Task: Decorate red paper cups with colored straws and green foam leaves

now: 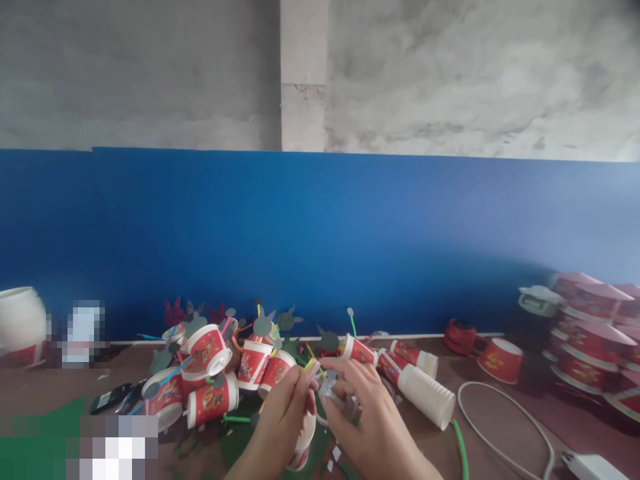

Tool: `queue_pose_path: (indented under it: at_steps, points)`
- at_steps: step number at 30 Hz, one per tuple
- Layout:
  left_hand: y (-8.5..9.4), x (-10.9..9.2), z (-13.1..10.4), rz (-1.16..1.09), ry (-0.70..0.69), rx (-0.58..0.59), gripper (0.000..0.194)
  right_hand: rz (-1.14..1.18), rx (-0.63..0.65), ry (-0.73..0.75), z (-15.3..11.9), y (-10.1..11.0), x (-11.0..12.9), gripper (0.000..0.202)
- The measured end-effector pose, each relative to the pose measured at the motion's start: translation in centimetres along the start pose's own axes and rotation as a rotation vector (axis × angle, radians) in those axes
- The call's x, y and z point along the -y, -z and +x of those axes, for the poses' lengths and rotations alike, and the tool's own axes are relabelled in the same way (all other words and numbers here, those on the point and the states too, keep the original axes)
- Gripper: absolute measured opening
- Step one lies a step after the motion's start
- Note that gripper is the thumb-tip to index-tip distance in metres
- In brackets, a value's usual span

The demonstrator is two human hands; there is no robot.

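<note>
My left hand [287,413] has its fingers pinched round a small yellow and pinkish piece [311,367], too small to make out fully. Just to the right, my right hand [363,407] has its fingers curled at a crumpled clear plastic bit [327,387], near the yellow piece. Below the hands lies a red and white paper cup [304,443], partly hidden by my left hand. Red paper cups [255,363] with bent straws and grey animal-head cutouts [263,325] are heaped to the left of my hands.
A stack of nested cups [425,397] lies right of my hands. Further right are a red tape-like item [460,335], a lone red cup [501,360], a white cable [525,417] and stacked red items [595,353]. A blue panel [320,240] stands behind the brown table [420,457].
</note>
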State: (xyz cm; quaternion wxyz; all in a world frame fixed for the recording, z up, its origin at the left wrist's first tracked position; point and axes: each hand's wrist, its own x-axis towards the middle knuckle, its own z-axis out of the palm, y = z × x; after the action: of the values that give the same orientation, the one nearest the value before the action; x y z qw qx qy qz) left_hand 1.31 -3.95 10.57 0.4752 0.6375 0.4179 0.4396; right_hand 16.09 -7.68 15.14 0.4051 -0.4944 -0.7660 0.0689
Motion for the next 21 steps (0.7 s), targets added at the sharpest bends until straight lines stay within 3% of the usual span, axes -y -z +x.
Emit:
queue_pose_path:
  at_steps: [2, 6, 14, 21]
  points:
    - [-0.1, -0.2, -0.1, -0.007, 0.016, 0.010, 0.046, -0.073, -0.003, 0.023, 0.0, -0.2, -0.3, 0.044]
    - [-0.1, -0.6, -0.2, 0.008, 0.017, 0.015, 0.046, -0.127, 0.008, 0.016, 0.2, -0.5, -0.7, 0.037]
    - [0.0, -0.5, -0.4, 0.099, -0.041, 0.028, 0.043, 0.068, 0.007, -0.126, 0.5, -0.4, -0.4, 0.030]
    - [-0.1, -1.2, -0.9, 0.292, -0.130, 0.034, 0.037, 0.538, 0.038, -0.508, 1.0, -0.7, -1.2, 0.033]
